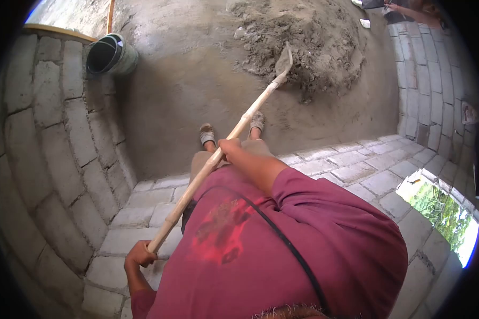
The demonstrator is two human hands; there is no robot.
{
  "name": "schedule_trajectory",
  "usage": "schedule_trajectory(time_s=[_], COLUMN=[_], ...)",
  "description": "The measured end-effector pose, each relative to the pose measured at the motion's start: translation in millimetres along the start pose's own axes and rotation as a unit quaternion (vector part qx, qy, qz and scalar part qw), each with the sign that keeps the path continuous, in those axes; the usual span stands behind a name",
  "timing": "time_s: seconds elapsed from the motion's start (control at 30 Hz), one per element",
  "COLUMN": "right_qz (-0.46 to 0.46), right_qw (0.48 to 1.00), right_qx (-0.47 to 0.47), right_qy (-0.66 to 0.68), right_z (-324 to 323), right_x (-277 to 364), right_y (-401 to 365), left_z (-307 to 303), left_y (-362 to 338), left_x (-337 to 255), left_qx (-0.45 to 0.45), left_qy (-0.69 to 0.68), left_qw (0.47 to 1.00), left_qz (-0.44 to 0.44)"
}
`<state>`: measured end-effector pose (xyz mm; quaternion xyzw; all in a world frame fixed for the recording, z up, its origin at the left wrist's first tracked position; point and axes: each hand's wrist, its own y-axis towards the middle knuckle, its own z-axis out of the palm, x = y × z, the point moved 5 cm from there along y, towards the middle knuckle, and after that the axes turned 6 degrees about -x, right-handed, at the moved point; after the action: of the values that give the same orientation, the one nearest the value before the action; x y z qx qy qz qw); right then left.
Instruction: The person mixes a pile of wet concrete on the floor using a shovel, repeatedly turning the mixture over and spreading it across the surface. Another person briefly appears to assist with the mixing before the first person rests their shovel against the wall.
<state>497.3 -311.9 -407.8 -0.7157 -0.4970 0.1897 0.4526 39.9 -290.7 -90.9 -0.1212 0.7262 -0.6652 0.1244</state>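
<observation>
A long pale wooden pole (194, 186) runs diagonally across my body, with a shovel blade (284, 63) at its far end. The blade rests against the near left side of a heap of wet grey mortar (324, 53). Low on the left, my left hand (141, 254) is closed around the butt end of the pole. My right hand (229, 149) grips the pole farther up, in front of my thighs. Both of my feet stand on the grey floor, short of the heap.
A dark bucket (123, 58) stands at the left block wall (53, 101). More block walls rise on the right and behind me, one with an opening (436, 204) showing greenery. At the top right, part of another person (418, 11) shows.
</observation>
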Motion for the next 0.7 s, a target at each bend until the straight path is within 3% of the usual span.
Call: schedule_trajectory(time_s=[0.03,0.1,0.2,0.3,0.37,0.43,0.53,0.63,0.7], right_qz=[-0.013,0.019,0.090,0.163,0.241,0.266,0.290,0.321,0.323], right_qw=[1.000,0.995,0.970,0.937,0.868,0.855,0.807,0.771,0.741], right_qx=[-0.002,0.083,0.131,0.184,0.297,0.292,0.362,0.385,0.426], right_qy=[-0.004,0.054,0.183,0.249,0.316,0.336,0.367,0.392,0.407], right_z=[4,31,54,58,110,128,174,202,214], right_x=[8,3,11,41,41,59,77,104,115], right_y=[-9,-7,-22,-74,-60,-79,-83,-91,-88], left_z=[-12,-36,-79,-113,-140,-160,-182,-203,-219], left_y=[-3,-3,-7,-36,-62,-80,-108,-123,-122], left_x=[6,23,31,6,-7,-25,-53,-72,-90], left_qx=[-0.013,-0.069,-0.203,-0.280,-0.367,-0.412,-0.464,-0.525,-0.521], left_qy=[-0.013,0.010,0.171,0.225,0.313,0.351,0.394,0.460,0.501], left_qw=[1.000,0.997,0.959,0.933,0.876,0.840,0.792,0.716,0.691], left_qz=[-0.013,0.028,0.105,0.020,0.003,-0.016,-0.043,0.023,0.004])
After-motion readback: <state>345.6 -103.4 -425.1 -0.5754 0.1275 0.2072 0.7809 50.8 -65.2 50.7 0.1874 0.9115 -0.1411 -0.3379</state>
